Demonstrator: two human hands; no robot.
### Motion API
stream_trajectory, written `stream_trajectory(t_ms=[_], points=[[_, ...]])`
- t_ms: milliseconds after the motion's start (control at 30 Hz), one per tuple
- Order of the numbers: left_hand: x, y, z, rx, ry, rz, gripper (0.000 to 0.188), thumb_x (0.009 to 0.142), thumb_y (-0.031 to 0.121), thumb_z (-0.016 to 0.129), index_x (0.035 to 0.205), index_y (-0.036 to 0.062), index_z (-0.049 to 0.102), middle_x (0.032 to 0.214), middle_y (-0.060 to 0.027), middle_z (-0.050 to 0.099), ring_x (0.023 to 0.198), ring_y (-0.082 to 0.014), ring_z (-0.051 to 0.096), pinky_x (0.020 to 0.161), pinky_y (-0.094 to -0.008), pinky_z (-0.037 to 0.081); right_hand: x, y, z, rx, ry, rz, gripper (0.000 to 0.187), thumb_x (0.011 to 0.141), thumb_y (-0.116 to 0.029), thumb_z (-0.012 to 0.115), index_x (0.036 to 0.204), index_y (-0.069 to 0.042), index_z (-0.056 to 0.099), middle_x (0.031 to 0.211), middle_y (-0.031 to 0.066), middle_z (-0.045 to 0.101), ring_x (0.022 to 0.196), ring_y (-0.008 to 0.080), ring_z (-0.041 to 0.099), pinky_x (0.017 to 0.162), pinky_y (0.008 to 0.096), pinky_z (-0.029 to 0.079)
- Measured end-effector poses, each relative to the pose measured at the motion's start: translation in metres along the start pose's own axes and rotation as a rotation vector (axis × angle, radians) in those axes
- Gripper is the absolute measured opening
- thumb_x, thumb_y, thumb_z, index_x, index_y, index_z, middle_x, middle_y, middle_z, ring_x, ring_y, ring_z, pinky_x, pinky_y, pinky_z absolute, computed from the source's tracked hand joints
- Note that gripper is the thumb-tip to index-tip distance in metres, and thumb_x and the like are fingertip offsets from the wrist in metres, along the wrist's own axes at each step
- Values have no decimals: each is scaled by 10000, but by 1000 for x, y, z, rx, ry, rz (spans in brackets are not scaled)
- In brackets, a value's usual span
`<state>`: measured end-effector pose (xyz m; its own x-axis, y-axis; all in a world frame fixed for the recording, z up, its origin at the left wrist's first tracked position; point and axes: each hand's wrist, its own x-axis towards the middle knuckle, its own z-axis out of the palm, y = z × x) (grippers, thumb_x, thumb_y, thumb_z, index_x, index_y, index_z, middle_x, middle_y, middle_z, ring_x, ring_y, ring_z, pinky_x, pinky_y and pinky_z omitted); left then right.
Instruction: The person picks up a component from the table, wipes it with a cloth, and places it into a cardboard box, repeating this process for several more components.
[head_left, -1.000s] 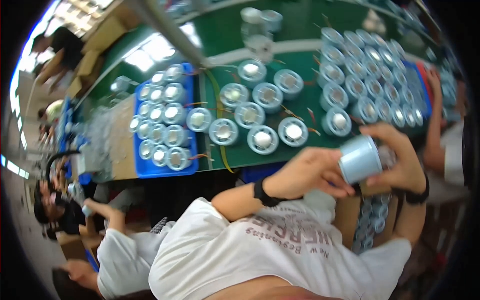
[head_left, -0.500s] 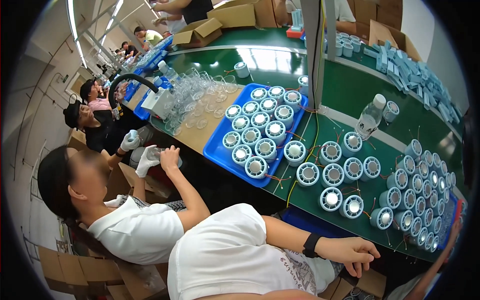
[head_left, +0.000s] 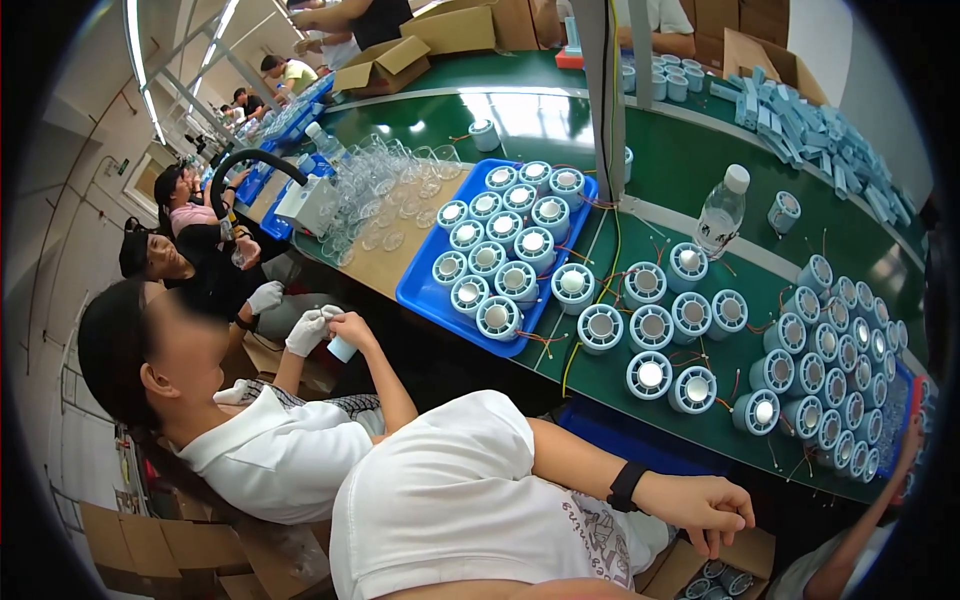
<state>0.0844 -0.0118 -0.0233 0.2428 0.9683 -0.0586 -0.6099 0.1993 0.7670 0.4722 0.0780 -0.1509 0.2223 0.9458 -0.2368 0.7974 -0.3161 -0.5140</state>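
My left hand (head_left: 698,508), with a black band on its wrist, hangs beside the green table's front edge. Its fingers bend down, slightly apart, and I see nothing in them. Below it is an open cardboard box (head_left: 752,552) holding several dark, round parts. Nearest on the tabletop stand light-blue round motor units (head_left: 650,374), each with a slotted rim and a silver disc; thin wires trail from some. More fill a blue tray (head_left: 418,292), and a dense group (head_left: 828,342) stands at the right. My right hand is outside the picture.
Clear plastic cups (head_left: 390,195) lie heaped beyond the tray. A water bottle (head_left: 721,215) stands near a grey post (head_left: 608,120). Light-blue bars (head_left: 800,125) are piled far right. A co-worker in white (head_left: 270,455) sits close at left; another person's arm (head_left: 895,490) reaches in at right.
The view has shifted slightly, showing more of the box beneath my left hand. That hand keeps much the same pose. The co-worker's hands now hold a light-blue piece instead of a clear cup.
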Motion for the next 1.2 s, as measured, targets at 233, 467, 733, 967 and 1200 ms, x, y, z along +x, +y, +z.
stream_trajectory(t_ms=[233,467,733,967,1200], points=[[2,-2,5,-45,-95,-82,352,1007,240,489,1271,8,467,1031,-108,636,926,-167,672,790,-287,568,6,118,8,-7,161,117,855,715,-419,812,1312,75,453,1253,229,569,1086,342,577,930,405,474],[-11,22,6,135,130,-31,337,1020,167,443,1293,-28,474,1114,-178,622,1032,-280,652,861,-357,557,28,173,14,-93,232,-20,719,703,-431,819,1158,71,579,1150,197,642,1064,308,614,871,409,474],[-3,7,1,180,109,-17,334,1018,165,439,1282,-34,483,1103,-184,624,1016,-294,657,872,-369,557,-35,32,-62,35,216,13,431,889,-237,661,1227,10,557,1078,129,651,827,191,646,674,298,500],[-11,12,-4,28,57,-45,310,1014,151,474,1286,5,493,1074,-111,624,1026,-200,637,882,-342,540,-105,-288,-103,478,38,-641,270,972,-139,529,1186,-5,623,1007,74,664,680,96,614,556,211,472],[-50,36,-18,92,130,83,328,1004,156,500,1293,1,488,1069,-91,623,988,-157,627,880,-321,529,-34,-539,-28,-33,-166,-1529,336,911,-256,588,1167,-42,625,882,97,663,590,136,587,466,277,442]])
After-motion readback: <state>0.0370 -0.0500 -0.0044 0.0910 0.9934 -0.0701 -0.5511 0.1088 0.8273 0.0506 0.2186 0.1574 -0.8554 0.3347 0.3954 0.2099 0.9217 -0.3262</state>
